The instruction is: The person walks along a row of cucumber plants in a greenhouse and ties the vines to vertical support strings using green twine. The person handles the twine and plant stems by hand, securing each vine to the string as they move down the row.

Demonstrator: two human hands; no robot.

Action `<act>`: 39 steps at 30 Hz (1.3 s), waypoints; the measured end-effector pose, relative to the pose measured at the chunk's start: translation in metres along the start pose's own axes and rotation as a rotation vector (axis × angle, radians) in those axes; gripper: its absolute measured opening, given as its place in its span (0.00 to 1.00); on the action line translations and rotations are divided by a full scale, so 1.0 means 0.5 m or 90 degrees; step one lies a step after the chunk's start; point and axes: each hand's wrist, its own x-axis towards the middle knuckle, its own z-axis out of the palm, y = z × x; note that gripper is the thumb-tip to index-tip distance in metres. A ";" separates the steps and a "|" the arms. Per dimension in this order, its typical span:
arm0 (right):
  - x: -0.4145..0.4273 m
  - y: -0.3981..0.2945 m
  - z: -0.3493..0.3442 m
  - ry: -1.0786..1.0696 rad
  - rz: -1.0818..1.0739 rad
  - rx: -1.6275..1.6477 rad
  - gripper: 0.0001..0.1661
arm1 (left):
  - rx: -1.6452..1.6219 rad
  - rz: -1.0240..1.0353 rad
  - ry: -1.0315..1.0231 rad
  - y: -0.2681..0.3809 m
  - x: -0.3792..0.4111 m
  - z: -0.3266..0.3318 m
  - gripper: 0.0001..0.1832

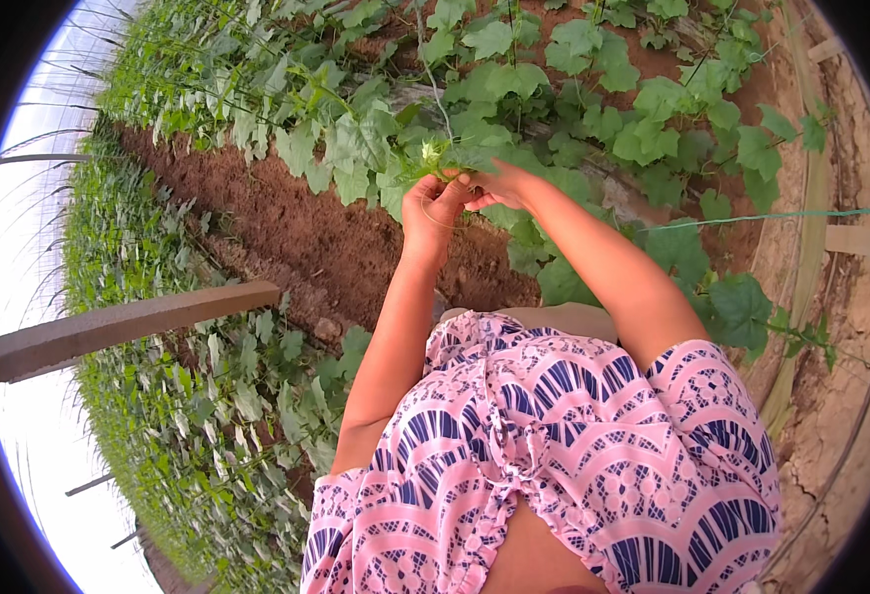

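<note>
My left hand (431,215) pinches the tip of a green climbing vine (435,160) between thumb and fingers. A thin tendril (442,224) loops over that hand. Close against it, my right hand (503,185) has its fingers curled at the same shoot, slightly blurred and partly behind a leaf. Pale new growth stands up just above the fingertips. A grey twine (429,67) runs down from the top of the view to the shoot. Broad lobed leaves (361,145) surround both hands, and what the fingertips grip exactly is partly hidden.
Bare reddish soil (316,223) forms a path on the left between dense rows of vines (182,445). A post (131,327) juts in from the left. At right, a green string (769,217) stretches across near a cracked earthen wall (843,416).
</note>
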 end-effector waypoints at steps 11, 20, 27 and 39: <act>-0.079 -0.029 0.008 0.015 0.065 -0.169 0.12 | -0.056 -0.057 -0.026 0.011 0.005 -0.016 0.09; -0.089 -0.006 -0.007 -0.058 0.040 -0.096 0.13 | -0.084 -0.086 -0.010 0.026 0.004 -0.009 0.10; -0.088 -0.002 -0.019 -0.057 0.023 -0.102 0.10 | -0.103 -0.063 -0.017 0.007 0.017 0.001 0.13; -0.068 -0.072 -0.029 0.019 -0.062 -0.177 0.07 | 0.431 0.387 -0.007 -0.038 0.092 0.012 0.09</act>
